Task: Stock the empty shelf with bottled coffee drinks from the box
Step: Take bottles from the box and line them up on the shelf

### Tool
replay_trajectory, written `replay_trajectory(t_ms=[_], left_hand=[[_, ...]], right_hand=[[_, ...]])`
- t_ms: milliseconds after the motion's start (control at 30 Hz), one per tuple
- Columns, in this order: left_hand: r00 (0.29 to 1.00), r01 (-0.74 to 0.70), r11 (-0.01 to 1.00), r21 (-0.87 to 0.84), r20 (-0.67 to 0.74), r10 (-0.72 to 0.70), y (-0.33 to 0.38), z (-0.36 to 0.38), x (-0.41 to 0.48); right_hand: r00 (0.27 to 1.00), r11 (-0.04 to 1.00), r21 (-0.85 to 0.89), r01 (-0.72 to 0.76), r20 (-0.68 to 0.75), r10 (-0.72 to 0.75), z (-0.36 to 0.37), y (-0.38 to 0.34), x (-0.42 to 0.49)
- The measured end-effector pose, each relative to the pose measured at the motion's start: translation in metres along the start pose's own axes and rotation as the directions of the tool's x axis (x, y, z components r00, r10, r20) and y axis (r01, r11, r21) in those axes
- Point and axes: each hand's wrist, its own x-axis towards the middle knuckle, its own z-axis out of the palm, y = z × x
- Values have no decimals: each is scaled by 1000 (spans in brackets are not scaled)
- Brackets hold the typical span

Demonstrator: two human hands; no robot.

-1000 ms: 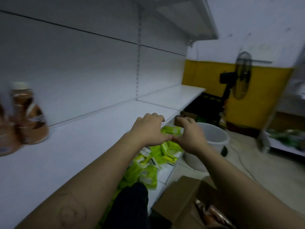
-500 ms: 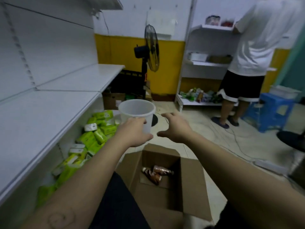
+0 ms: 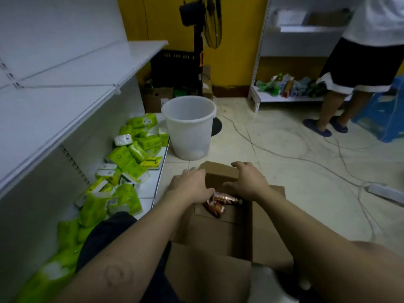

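Bottles [image 3: 221,201] partly behind L hand [image 3: 189,187]

A white plastic bucket [image 3: 189,127] stands on the floor, with green tissue packs [image 3: 131,154] heaped to its left, a black pedestal fan [image 3: 200,25] and black crate [image 3: 172,68] behind it, cables [image 3: 273,150] and a power strip [image 3: 384,191] to its right, and a person in black shorts [image 3: 360,64] further right.

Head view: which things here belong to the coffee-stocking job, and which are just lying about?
Job: cardboard box; coffee bottles lying in it; white shelf; left hand and right hand over the box.
Lying about: white bucket; green packs on the lower shelf; standing fan; floor cables.
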Motion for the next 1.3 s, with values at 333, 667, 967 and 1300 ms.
replay_trajectory(t_ms=[333,667,967,1300], left_hand=[[913,223,965,-138,377,-157,-16,117,92],[758,509,826,-243,580,-297,-34,237,181],[542,841,240,-486,760,-359,-37,323,252],[521,816,-38,-577,761,-386,-51,372,274]], right_hand=[[917,948,173,-266,349,193,109,84,78],[765,859,159,-487,552,331,195,144,142],[641,720,195,-666,642,420,250,171,154],[512,201,480,-854,711,481,297,182,213]])
